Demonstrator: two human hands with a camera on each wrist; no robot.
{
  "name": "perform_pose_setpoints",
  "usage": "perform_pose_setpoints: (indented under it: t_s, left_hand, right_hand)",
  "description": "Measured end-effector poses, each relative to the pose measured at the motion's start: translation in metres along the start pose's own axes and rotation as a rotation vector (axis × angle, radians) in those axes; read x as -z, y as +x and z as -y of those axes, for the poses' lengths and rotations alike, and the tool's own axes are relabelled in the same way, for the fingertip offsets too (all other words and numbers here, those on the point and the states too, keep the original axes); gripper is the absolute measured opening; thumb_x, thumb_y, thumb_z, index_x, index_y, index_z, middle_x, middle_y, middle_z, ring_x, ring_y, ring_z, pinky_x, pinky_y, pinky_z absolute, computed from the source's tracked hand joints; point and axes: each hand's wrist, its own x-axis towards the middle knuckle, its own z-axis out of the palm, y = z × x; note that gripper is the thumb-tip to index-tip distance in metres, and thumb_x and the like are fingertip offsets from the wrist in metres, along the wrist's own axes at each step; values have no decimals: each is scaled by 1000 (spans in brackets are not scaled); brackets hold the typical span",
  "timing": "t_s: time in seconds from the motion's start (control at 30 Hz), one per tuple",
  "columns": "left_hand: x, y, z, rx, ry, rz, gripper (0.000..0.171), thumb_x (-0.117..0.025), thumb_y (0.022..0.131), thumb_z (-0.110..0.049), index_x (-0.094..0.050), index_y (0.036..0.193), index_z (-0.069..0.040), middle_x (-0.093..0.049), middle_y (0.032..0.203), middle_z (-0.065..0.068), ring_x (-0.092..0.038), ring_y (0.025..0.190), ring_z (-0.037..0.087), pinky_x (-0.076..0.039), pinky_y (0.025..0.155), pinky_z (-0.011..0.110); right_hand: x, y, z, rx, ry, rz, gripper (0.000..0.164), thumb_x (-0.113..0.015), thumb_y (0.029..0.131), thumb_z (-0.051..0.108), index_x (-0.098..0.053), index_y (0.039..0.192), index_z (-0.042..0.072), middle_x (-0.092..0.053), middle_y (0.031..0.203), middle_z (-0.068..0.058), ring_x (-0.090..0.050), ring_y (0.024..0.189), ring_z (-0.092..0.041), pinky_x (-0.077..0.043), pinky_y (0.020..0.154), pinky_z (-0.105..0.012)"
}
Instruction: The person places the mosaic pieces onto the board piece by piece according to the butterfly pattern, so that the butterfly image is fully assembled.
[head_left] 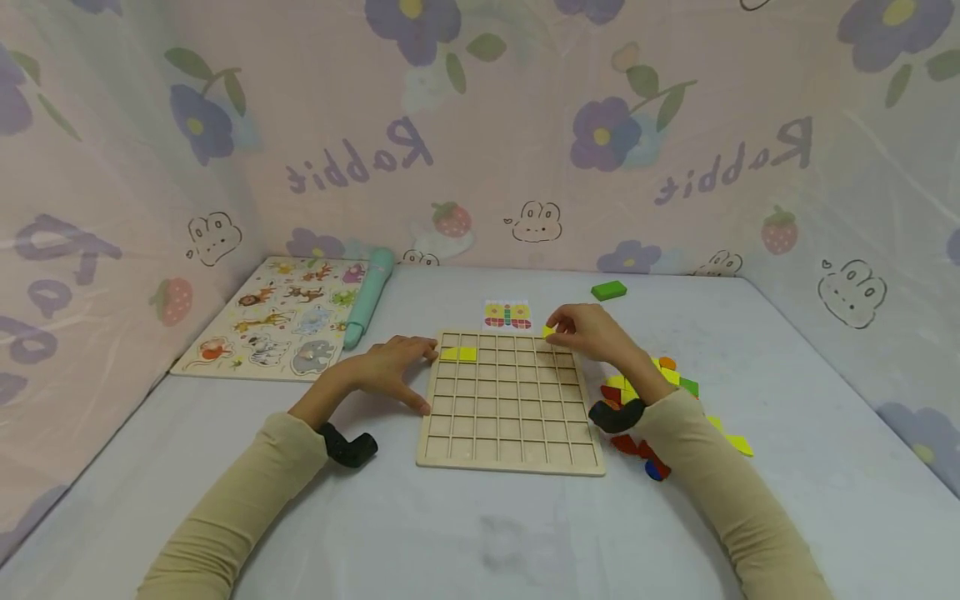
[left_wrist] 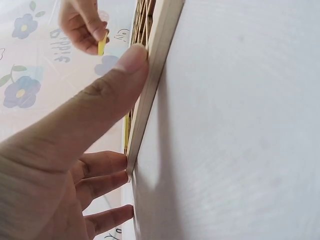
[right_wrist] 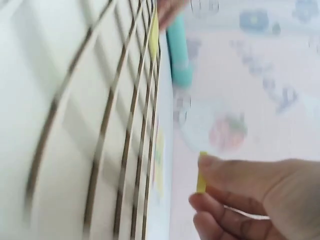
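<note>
A wooden grid board lies flat on the white-covered table. My left hand rests against its left edge, the thumb low on the side and the other fingers spread near the top corner. Between thumb and fingers my right hand pinches a small yellow tile, held above the board's top right corner. Two yellow pieces sit side by side in the second row, at the left. Just beyond the board is a small picture card with a coloured butterfly pattern.
Loose coloured pieces lie heaped right of the board, partly hidden under the right forearm. A green block lies at the back. At the left are an animal puzzle board and a teal stick. Printed cloth walls surround the table.
</note>
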Motion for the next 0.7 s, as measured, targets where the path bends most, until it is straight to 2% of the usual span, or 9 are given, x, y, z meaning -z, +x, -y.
perform_pose_setpoints:
  t_s: [0.17,0.3,0.53,0.7]
  left_hand:
    - [0,0,0,-1,-7,0,79,-76,69,-52,-45,130,-11,-30,149,12,-25,135,37,-25,101,63]
    - [-1,1,0,1,0,1,79,-76,70,-52,-44,130,-11,-30,149,13,-25,135,37,-26,101,63]
    - [-1,1,0,10,-9,3,79,-76,69,-52,-45,130,-12,-30,149,12,-25,135,36,-25,101,62]
    - [0,1,0,18,-4,8,80,-76,69,-53,-44,130,-13,-30,149,12,-25,136,36,-25,102,62]
  right_hand:
    - [-21,15,35,0,32,4,24,-69,84,19,-66,102,3,-65,84,-5,-60,75,-17,-49,68,-33]
    - [-37,24,53,11,31,19,25,-71,82,20,-67,100,4,-65,81,-4,-60,73,-16,-49,63,-31]
    - [-58,32,53,4,18,44,25,-74,81,21,-68,99,6,-67,81,-3,-61,74,-16,-50,67,-31]
    - [-64,33,46,26,80,39,26,-74,80,23,-69,98,5,-66,80,-2,-59,70,-14,-50,68,-31]
